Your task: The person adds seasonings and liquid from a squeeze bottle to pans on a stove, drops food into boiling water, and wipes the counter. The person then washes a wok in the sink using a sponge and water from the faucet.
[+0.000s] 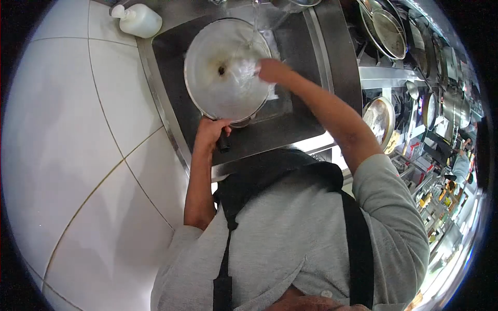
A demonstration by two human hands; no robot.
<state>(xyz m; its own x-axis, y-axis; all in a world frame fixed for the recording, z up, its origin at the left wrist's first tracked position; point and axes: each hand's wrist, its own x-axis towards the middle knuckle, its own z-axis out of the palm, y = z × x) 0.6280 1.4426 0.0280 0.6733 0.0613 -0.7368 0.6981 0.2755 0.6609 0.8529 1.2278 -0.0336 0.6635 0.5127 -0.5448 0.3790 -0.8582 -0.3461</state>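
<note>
A wide round pan (202,83), pale inside with a dark spot near its middle, is held tilted over the sink (306,122). My left hand (210,132) grips it at the near edge, beside its black handle (223,142). Over the right part of the pan's inside is my right hand (274,71), smeared by motion. Its fingers and anything in them cannot be made out. Water runs from the faucet (256,4) at the top into the pan, with a whitish splash by my right fingers.
A white pump bottle (141,20) stands at the sink's upper left corner, beside a tiled wall (62,129). Part of a metal vessel (295,4) shows at the top. Along the right are stacked pans (389,33), another large pan (379,122) and a person (460,168) farther off.
</note>
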